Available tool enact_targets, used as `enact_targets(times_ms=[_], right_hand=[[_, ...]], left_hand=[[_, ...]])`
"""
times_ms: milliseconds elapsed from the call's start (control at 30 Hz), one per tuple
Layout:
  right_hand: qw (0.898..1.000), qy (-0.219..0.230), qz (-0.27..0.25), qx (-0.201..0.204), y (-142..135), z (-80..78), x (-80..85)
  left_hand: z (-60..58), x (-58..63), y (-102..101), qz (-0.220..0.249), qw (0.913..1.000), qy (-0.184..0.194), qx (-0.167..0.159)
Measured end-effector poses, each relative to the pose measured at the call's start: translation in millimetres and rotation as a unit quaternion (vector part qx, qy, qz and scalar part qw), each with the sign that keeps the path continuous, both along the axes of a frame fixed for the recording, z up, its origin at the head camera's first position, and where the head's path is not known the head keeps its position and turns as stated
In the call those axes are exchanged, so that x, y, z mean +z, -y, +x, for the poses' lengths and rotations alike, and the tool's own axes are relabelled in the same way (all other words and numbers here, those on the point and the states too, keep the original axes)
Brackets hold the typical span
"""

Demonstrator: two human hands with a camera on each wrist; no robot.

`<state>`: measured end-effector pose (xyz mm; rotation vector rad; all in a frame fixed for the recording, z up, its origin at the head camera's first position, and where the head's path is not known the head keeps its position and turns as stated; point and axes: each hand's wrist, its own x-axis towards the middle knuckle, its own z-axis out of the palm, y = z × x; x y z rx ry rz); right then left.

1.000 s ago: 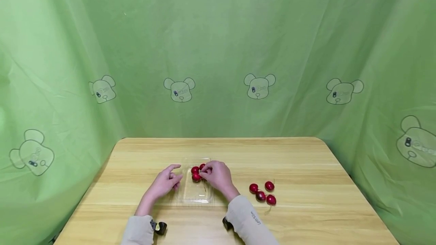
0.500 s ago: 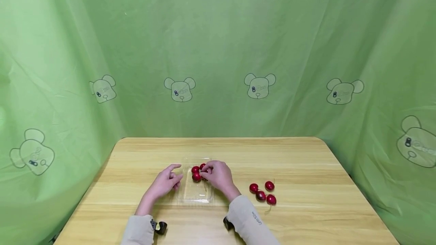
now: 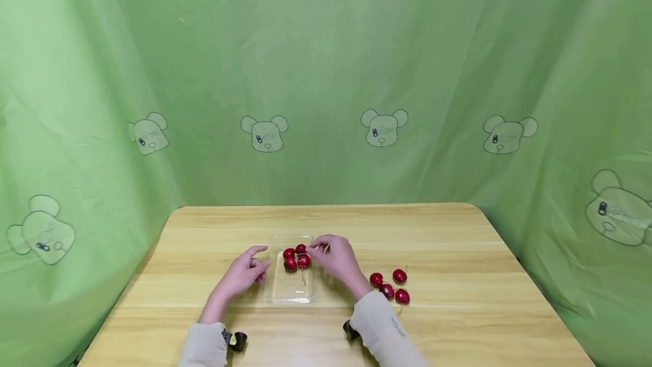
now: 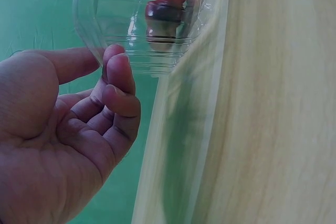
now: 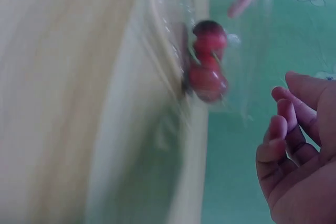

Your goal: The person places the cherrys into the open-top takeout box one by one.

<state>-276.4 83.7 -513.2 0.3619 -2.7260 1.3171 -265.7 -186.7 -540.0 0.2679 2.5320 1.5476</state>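
In the head view a clear plastic box point(image 3: 291, 300) lies on the table with several red cherries point(image 3: 290, 264) in its far half. My left hand point(image 3: 241, 274) is at the box's left rim, thumb tip right at the edge and index finger extended. The left wrist view shows the fingertips point(image 4: 119, 69) at the box wall, the other fingers loosely bent. My right hand point(image 3: 337, 259) is over the right rim, close to the far right cherry point(image 3: 301, 248). In the right wrist view its fingers are relaxed with nothing between them, apart from the cherries point(image 5: 209, 82).
Several more cherries point(image 3: 387, 291) with stems lie in a group on the wooden table point(image 3: 474, 299), right of the right hand. Behind the table hangs a green curtain point(image 3: 326, 174) with bear prints. A dark wrist camera point(image 3: 236, 341) sits at the left cuff.
My right hand has let go of a cherry in the box and moved slightly right and back. The cherry it covered now shows. My left hand stays at the rim.
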Motion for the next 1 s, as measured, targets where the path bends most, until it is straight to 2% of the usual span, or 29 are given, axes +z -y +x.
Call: enact_targets(times_ms=[200,333,700,1000], right_hand=[[1.000,0.005,-0.004,-0.024,-33,1.1,15.3],[0.999,-0.003,-0.007,-0.043,-64,2.9,18.3],[0.996,0.014,0.025,-0.079,-146,19.8,14.5],[0.992,0.033,0.042,-0.115,-185,24.4,4.2]], left_hand=[[0.1,3.7,1,-0.002,1.0000,0.001,0.006],[-1.2,3.4,1,-0.003,1.0000,-0.001,0.005],[-0.8,2.4,1,-0.002,1.0000,-0.001,0.003],[0.3,1.6,0,-0.001,1.0000,0.005,0.004]])
